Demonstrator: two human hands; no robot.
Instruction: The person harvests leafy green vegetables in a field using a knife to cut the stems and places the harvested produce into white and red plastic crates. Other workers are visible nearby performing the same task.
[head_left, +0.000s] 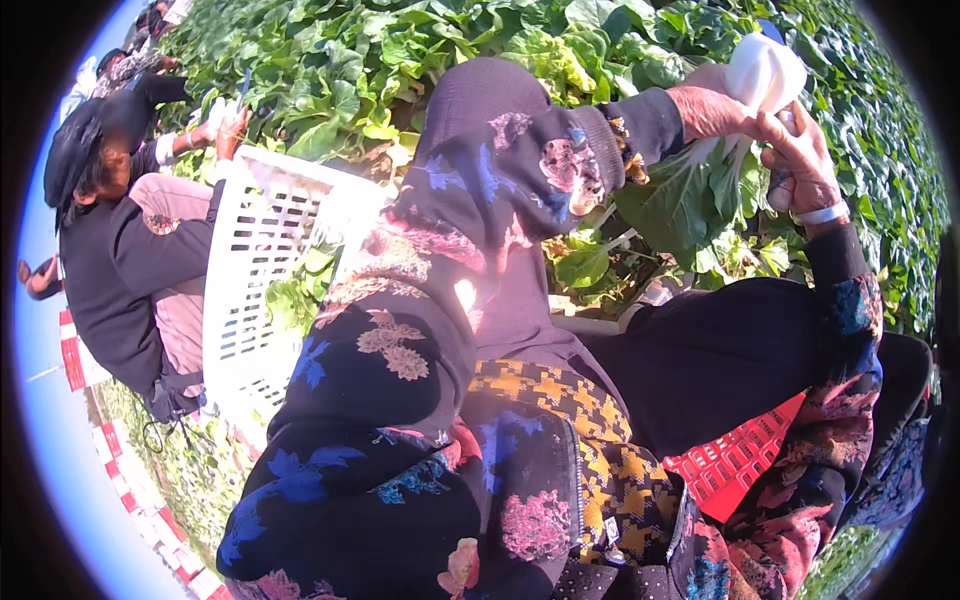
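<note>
A head of bok choy (766, 73) is held upside down, its thick white base up and its green leaves (679, 196) hanging below. My left hand (709, 103) reaches across from the left and grips it around the stalks, just under the base. From the right, my right hand (804, 159), with a white band at the wrist, meets the stalks with curled fingers. What those fingers close on is partly hidden. Behind the white base a small blue edge (771, 31) sticks out, perhaps a blade; its lower part is covered.
Dense leafy greens (345, 67) fill the ground ahead and to the right. A white slatted plastic crate (255, 225) with some leaves stands at my left. Beyond it a co-worker (142, 247) sits, holding a blue-bladed knife (245, 84). Something red and ridged (739, 454) lies under me.
</note>
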